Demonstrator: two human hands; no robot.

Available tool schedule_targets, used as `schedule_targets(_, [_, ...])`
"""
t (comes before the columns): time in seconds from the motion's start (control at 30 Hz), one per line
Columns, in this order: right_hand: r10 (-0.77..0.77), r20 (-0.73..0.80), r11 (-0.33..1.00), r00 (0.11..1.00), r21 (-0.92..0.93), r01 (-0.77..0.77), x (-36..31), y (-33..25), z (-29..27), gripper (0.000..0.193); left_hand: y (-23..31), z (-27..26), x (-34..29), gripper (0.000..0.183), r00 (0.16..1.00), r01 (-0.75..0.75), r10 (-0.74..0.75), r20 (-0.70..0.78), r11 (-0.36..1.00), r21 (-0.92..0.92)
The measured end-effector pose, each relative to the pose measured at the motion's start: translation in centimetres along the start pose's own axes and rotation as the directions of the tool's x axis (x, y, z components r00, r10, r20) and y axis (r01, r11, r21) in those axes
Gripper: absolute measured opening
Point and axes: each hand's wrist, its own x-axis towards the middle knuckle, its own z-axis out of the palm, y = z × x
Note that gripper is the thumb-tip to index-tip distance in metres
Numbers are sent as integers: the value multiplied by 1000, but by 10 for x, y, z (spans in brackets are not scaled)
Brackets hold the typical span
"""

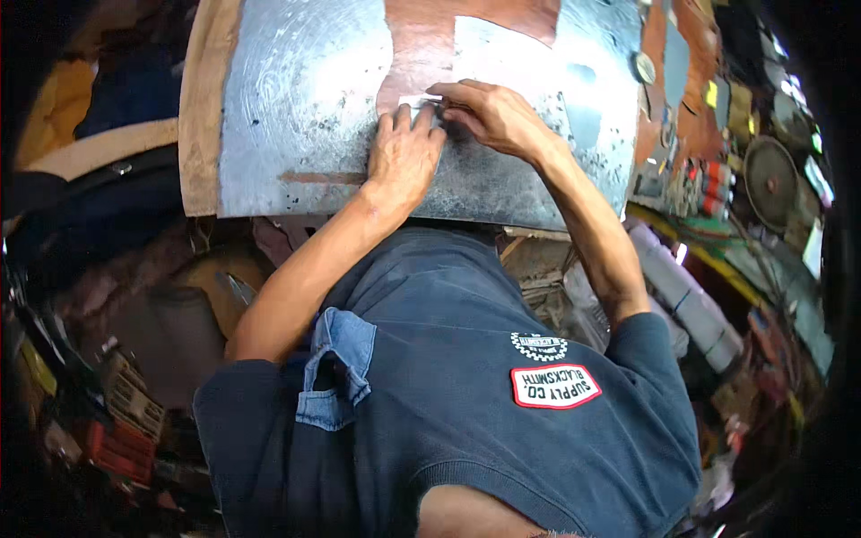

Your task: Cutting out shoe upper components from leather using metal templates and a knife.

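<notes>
A piece of brown leather (420, 40) reaches from the table's far edge toward me, over a grey metal sheet (305, 99). Across its near end lies a small white strip (418, 99). My left hand (402, 166) rests there with its fingers stretched forward, the tips at the strip's near side. From the right comes my right hand (502, 121), its thumb and fingers closed in a pinch at the strip's right end. What sits in that pinch is too small to make out.
A narrow brown strip (325, 178) lies near the table's front edge. Right of my right hand is a flat grey piece (585, 106). Brown leather pieces (689, 76) and a round, dark-centred disc (769, 182) crowd the right side. A wooden board (204, 99) borders the left.
</notes>
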Motion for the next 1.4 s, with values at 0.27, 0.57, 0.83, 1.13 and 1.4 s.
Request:
schedule_targets(0.27, [-166,10,986,986,36,166,28,22,17,26,6,-5,-4,29,996,77,-77,-47,997,0])
schedule_targets(0.57, [-93,82,995,992,-30,95,31,18,18,24,8,-3,-3,36,995,93,-94,-34,995,-17])
schedule_targets(0.83, [-123,219,985,968,-90,145,37,28,3,24,11,-8,-2,41,990,134,-132,45,990,-41])
schedule_targets(1.13, [-132,309,973,942,-141,183,39,61,-29,24,10,-9,-2,45,981,149,-149,121,989,13])
schedule_targets(1.4, [-219,274,958,937,-122,260,38,92,-33,21,6,-9,-2,46,985,136,-136,107,991,9])
